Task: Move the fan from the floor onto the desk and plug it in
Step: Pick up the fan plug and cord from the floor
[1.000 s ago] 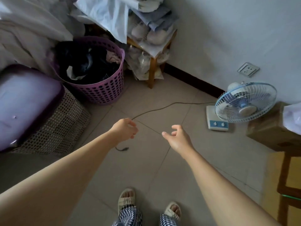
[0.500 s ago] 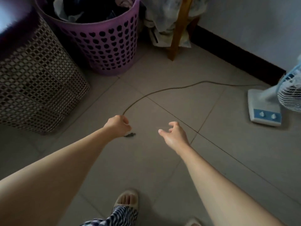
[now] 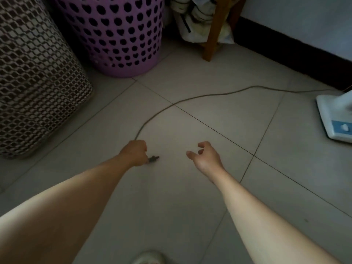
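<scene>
The fan's white base [image 3: 335, 119] with a blue control panel stands on the floor at the right edge; its head is cut off by the frame. A thin dark cord [image 3: 200, 97] curves from the base across the tiles to my left hand [image 3: 134, 152]. That hand is closed around the cord's end, and the dark plug [image 3: 153, 159] pokes out by its fingers, low over the floor. My right hand [image 3: 204, 156] hovers a little to the right, fingers curled apart, holding nothing.
A purple laundry basket [image 3: 122, 35] and a woven mesh hamper [image 3: 32, 77] stand at the back left. A wooden furniture leg [image 3: 213, 33] with bags behind it is at the back. A dark skirting board [image 3: 293, 52] runs along the wall. One sandalled foot [image 3: 148, 258] shows below.
The view has dropped closer to the floor and the fan has slid to the right edge. My left hand has closed on the cord's plug end. My right hand stays open beside it.
</scene>
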Motion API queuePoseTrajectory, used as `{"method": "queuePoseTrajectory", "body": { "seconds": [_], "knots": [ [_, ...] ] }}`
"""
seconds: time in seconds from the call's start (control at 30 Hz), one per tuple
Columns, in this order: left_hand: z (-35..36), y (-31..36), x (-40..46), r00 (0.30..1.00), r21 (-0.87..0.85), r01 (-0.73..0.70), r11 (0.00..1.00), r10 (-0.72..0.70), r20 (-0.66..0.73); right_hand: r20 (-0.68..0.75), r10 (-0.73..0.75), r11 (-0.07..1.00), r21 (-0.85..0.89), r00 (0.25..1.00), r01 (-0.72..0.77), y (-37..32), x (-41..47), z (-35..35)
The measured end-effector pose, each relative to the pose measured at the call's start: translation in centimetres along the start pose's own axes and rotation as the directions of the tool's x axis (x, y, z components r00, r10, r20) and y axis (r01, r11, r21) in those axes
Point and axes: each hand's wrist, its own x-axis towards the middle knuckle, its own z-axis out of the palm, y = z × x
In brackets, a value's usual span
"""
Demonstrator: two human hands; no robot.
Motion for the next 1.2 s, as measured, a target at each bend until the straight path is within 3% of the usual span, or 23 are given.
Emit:
{"method": "queuePoseTrajectory", "body": {
  "seconds": [0.17,0.5,0.6,0.73,0.8,0.93,1.2],
  "knots": [
    [2.9,-0.4,1.4,0.998,0.281,-0.057,0.958,0.064,-0.017,-0.045,0.02,1.0,-0.012,0.999,-0.021,2.3,0.0,0.1],
    [4.6,0.2,3.0,0.978,0.586,-0.128,0.8,0.199,-0.058,-0.106,0.045,0.999,-0.013,0.993,-0.046,3.9,0.6,-0.6],
    [3.8,1.5,3.1,0.974,0.51,-0.182,0.841,0.227,-0.027,-0.111,0.054,0.998,-0.023,0.992,-0.057,3.8,0.4,-0.9],
    [1.5,5.1,3.3,0.95,0.154,-0.295,0.943,0.307,-0.061,-0.13,0.066,0.995,-0.063,0.989,-0.074,2.7,0.3,-2.4],
    [0.5,7.3,3.3,0.925,-0.009,-0.366,0.931,0.363,-0.11,-0.15,0.067,0.993,-0.082,0.986,-0.08,1.8,0.4,-3.5],
    [-1.7,12.2,2.8,0.864,-0.11,-0.493,0.863,0.471,-0.176,-0.233,0.055,0.988,-0.128,0.971,-0.086,-0.3,1.1,-6.8],
    [-5.6,21.6,2.2,0.857,-0.288,-0.503,0.815,0.426,-0.29,-0.341,0.03,0.976,-0.194,0.94,-0.102,-1.7,3.8,-15.4]
  ]
}}
